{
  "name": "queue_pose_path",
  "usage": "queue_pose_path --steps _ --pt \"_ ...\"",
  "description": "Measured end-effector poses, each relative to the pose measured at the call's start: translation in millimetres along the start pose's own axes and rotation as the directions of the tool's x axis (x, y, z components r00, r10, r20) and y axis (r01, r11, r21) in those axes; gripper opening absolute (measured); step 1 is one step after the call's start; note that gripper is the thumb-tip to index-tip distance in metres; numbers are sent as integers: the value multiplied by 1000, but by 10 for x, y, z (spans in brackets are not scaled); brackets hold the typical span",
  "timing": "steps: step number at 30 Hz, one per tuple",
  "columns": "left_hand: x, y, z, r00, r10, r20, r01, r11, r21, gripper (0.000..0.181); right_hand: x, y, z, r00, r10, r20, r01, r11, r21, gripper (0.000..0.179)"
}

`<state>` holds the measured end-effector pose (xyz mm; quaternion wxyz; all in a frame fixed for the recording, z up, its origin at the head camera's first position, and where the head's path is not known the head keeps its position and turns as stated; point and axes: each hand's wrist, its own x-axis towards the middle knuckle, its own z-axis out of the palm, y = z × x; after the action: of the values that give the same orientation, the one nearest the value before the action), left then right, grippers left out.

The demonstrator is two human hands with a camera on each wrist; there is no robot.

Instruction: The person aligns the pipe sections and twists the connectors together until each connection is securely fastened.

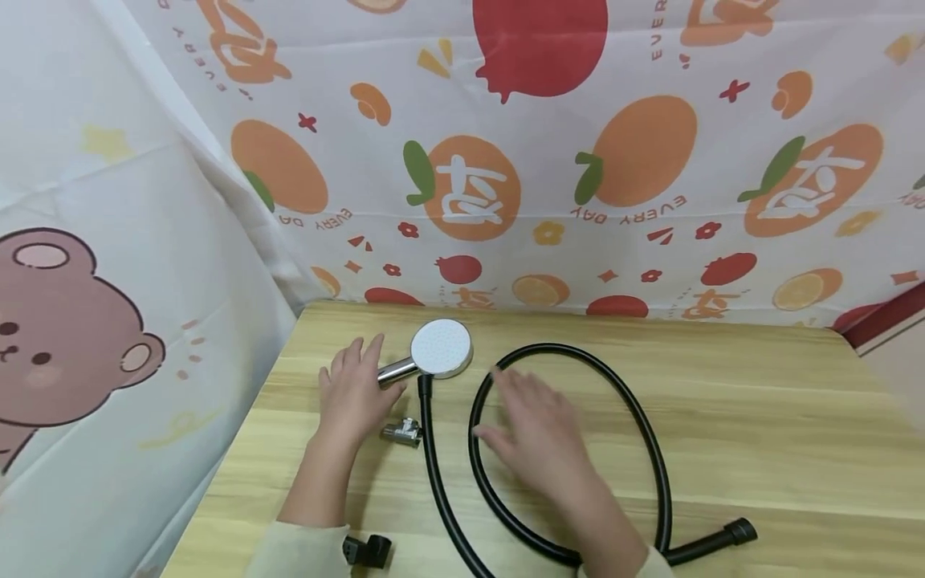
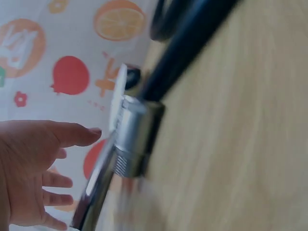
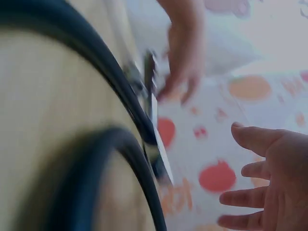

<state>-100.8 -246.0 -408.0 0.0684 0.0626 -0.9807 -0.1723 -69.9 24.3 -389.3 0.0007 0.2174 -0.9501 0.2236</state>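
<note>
A round shower head (image 1: 442,347) with a white face and chrome handle (image 1: 397,370) lies at the back of the table. My left hand (image 1: 357,393) hovers by that handle, fingers spread; the left wrist view shows a gap between its thumb and the handle. A black shower hose (image 1: 656,457) curves in a large loop, one end beside the shower head. Above the loop's left side is my right hand (image 1: 538,429), its fingers extended and holding nothing. Between the left hand and the hose sits a small chrome tee fitting (image 1: 406,432), seen larger in the left wrist view (image 2: 132,137).
A small black bracket-like piece (image 1: 376,551) lies near the left sleeve, partly covered by it. The hose's far end (image 1: 740,531) points right. Fruit-printed cloth (image 1: 564,265) hangs behind the wooden table (image 1: 795,433), and a bear-printed cloth (image 1: 79,337) at its left.
</note>
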Motion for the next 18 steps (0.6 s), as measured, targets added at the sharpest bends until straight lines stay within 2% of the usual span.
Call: queue_pose_path --steps 4,6,8,11,14,18 --pt "50 -118 14 999 29 45 -32 997 71 73 -12 -383 253 991 -112 73 115 993 -40 73" --pt "87 -162 18 996 25 81 -33 995 99 64 -29 -526 367 977 -160 140 171 982 -77 71" --pt "130 -187 25 992 10 128 -24 994 104 50 -46 -615 449 960 -174 220 201 974 -107 69" --pt "182 -184 46 981 -7 195 -9 997 81 29 -82 -633 516 939 -170 300 216 968 -125 62" --pt "220 -122 68 971 -16 237 3 999 53 16 -131 -575 525 931 -160 328 204 974 -103 54" --pt "205 -108 -1 970 -45 240 51 999 -18 21 -176 -532 501 928 -175 328 210 975 -74 52"
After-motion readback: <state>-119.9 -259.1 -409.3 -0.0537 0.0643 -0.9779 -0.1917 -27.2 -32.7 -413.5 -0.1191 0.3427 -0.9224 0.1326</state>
